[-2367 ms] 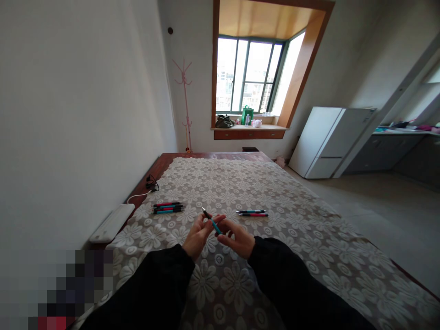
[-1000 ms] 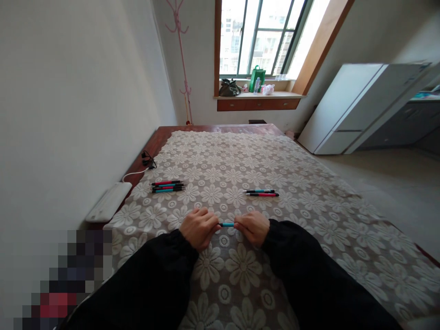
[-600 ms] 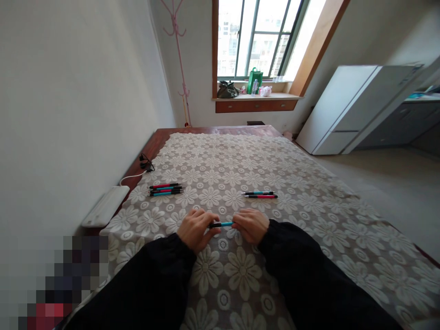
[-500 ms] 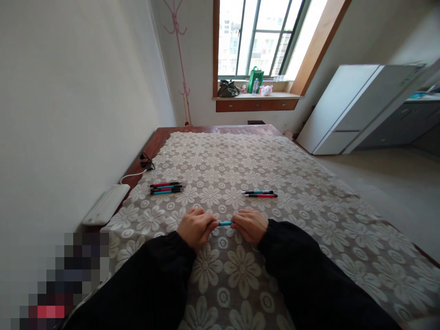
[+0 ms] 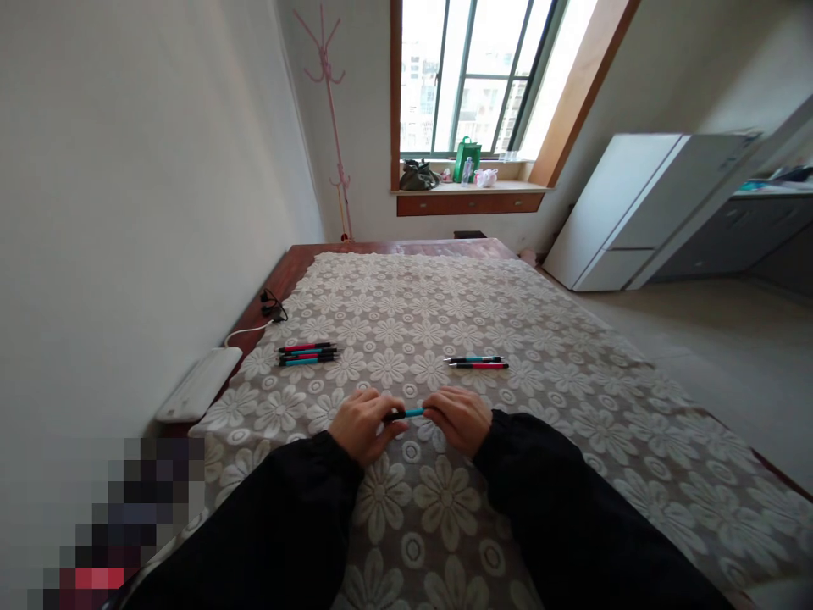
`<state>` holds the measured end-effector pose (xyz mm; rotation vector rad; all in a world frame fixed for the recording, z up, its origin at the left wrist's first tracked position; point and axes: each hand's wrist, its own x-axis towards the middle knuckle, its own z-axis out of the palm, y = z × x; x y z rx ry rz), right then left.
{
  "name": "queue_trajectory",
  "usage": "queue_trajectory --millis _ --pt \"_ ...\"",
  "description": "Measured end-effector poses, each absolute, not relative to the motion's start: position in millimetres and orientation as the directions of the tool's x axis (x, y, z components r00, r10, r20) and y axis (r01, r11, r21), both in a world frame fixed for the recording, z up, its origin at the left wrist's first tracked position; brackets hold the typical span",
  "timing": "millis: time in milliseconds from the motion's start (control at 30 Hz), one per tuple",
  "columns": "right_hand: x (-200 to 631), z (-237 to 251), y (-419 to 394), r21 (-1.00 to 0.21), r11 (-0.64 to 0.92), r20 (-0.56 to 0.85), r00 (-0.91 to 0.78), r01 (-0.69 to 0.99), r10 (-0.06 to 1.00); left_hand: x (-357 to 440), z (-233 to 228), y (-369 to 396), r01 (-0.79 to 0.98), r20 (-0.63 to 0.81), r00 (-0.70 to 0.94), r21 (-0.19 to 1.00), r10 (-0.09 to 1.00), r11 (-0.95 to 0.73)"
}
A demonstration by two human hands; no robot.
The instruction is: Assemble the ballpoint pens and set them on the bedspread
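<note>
A blue-and-black pen [image 5: 414,413] lies crosswise between my two hands, just above the tablecloth. My left hand [image 5: 362,422] is around its black end, the thumb set a little apart below and the fingers above. My right hand [image 5: 458,418] pinches the other end, which its fingers hide. Beyond my left hand lies a group of several red-and-black and blue-and-black pens [image 5: 308,359], side by side. Farther off past my right hand are two more pens, a blue-and-black pen [image 5: 475,359] and a red-and-black pen [image 5: 480,366].
A flowered lace tablecloth [image 5: 406,292] covers the table. Along its left edge are a white power strip [image 5: 200,385] and a black plug with cable [image 5: 272,307]. Past the table stand a pink coat rack [image 5: 334,119], a windowsill with bags, and a white fridge [image 5: 626,212].
My left thumb and fingers have loosened and parted, so the pen's black end now shows between them. My right hand keeps its pinch. The view has tilted slightly upward.
</note>
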<state>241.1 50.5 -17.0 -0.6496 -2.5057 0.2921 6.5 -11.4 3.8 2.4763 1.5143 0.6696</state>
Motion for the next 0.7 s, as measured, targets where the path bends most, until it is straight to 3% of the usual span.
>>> queue_trajectory --millis 167,300,533,700 --pt "239.8 -16.6 51.0 -0.353 0.86 0.429 -0.754 0.368 0.499 7.0 4.1 -10.7 0.827 0.2 0.414 0.325 0.888 -0.458" --pt "240.9 -12.6 48.1 -0.371 0.829 0.382 -0.746 0.417 0.546 7.2 3.3 -10.6 0.81 0.247 0.398 0.358 0.884 -0.465" --pt "239.1 -7.9 43.3 -0.295 0.879 0.371 -0.803 0.374 0.466 8.2 5.7 -11.5 0.837 0.19 0.409 0.312 0.892 -0.45" --pt "239.9 -8.7 45.4 -0.331 0.859 0.394 -0.77 0.391 0.502 8.4 4.0 -12.2 0.806 0.229 0.377 0.397 0.898 -0.44"
